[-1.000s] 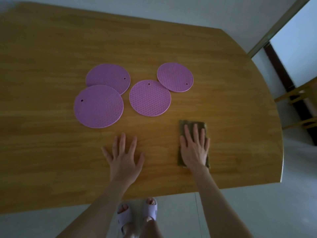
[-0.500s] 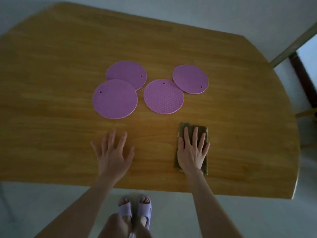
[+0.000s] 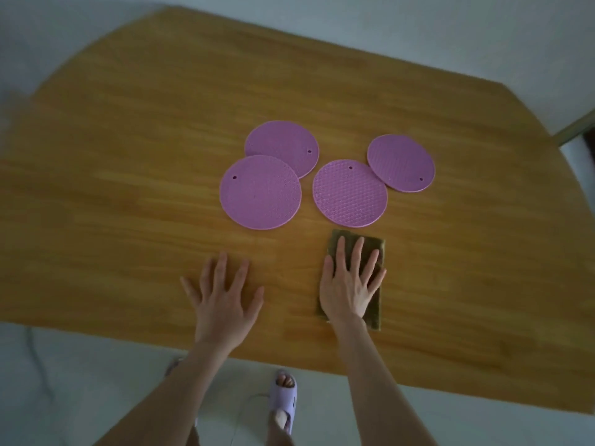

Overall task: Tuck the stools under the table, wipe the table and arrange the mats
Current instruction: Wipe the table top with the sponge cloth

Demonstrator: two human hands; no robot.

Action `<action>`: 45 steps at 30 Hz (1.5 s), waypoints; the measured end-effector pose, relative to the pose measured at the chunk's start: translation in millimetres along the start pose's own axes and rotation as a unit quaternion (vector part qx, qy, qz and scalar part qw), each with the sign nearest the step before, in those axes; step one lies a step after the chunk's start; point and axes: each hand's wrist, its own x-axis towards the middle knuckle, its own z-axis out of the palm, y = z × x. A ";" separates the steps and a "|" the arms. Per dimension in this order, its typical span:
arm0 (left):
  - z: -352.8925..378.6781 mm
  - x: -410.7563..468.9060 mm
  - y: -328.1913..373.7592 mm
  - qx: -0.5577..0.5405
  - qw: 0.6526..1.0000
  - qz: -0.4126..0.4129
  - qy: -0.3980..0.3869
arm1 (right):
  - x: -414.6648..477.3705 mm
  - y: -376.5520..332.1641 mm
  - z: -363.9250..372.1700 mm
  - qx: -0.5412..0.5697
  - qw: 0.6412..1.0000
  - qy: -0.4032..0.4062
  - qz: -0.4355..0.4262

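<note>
Several round purple mats lie in the middle of the wooden table: a front-left mat overlaps a back-left mat, and a middle mat slightly overlaps a right mat. A folded olive-brown cloth lies flat just in front of the middle mat. My right hand presses on the cloth with straight, spread fingers. My left hand rests flat on the bare wood to the left of the cloth, fingers spread. No stool is in view.
The table's near edge runs just behind my wrists. Beyond it is pale floor with my feet in lilac slippers. A door frame shows at the far right edge, against a pale wall behind the table.
My view has swung left, so the mats and table sit further right in frame. My right hand slid the cloth a little toward the mats; my left hand stays flat on the wood.
</note>
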 end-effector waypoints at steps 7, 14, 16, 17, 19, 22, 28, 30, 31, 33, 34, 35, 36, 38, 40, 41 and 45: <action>-13.5 7.9 -7.0 -0.070 0.998 -0.004 0.003 | -22.8 -55.8 14.3 -0.019 0.993 0.008 -0.120; -47.8 38.9 -100.0 -0.009 1.000 -0.001 0.011 | -24.1 -76.4 18.8 0.012 0.998 0.023 0.061; -52.4 40.8 -123.7 0.009 1.000 0.001 0.004 | -41.9 -106.6 28.9 0.008 0.999 0.022 0.025; -54.0 41.1 -133.8 0.014 1.000 -0.001 -0.001 | -53.2 -121.4 36.0 0.003 1.000 0.021 -0.003; -54.7 39.7 -146.1 0.019 1.000 -0.003 -0.010 | -74.4 -142.6 45.4 -0.003 0.998 0.017 -0.060; -55.0 40.6 -148.1 0.003 1.000 -0.009 -0.012 | -78.4 -141.4 45.6 -0.018 0.996 0.020 -0.084; -54.9 42.6 -147.4 -0.006 0.999 -0.011 -0.031 | -59.6 -136.3 38.4 0.021 0.994 0.027 0.100; -54.9 43.8 -149.0 -0.025 0.999 -0.004 -0.022 | -72.0 -167.8 46.8 0.007 0.998 0.021 0.052; -55.7 43.9 -150.1 -0.036 0.999 0.003 -0.018 | -81.4 -184.2 53.8 -0.004 1.000 0.021 0.012; -58.8 43.4 -154.3 -0.036 0.999 0.016 -0.007 | -98.1 -208.3 63.8 -0.019 0.998 0.023 -0.062; -62.2 43.3 -162.8 -0.028 1.000 0.014 0.000 | -103.1 -216.2 67.3 -0.023 0.996 0.023 -0.088; -64.7 43.8 -169.0 -0.022 1.000 0.009 0.004 | -102.9 -215.5 68.6 -0.029 0.994 0.028 -0.098; -69.2 45.2 -180.7 -0.017 1.000 0.000 0.008 | -102.2 -214.7 69.8 -0.033 0.994 0.034 -0.097; -78.8 48.1 -205.6 -0.006 1.000 -0.021 0.003 | -97.1 -210.1 65.1 -0.028 0.997 0.039 -0.058; -86.2 51.1 -229.8 0.002 0.999 -0.050 -0.008 | -89.2 -214.5 65.3 -0.012 0.999 0.035 0.004; -89.7 51.5 -241.8 0.006 0.998 -0.061 -0.007 | -87.5 -224.8 67.2 -0.002 0.999 0.029 0.031; -94.9 49.6 -266.8 0.005 0.997 -0.073 0.005 | -101.0 -279.2 76.2 -0.007 1.000 0.013 -0.027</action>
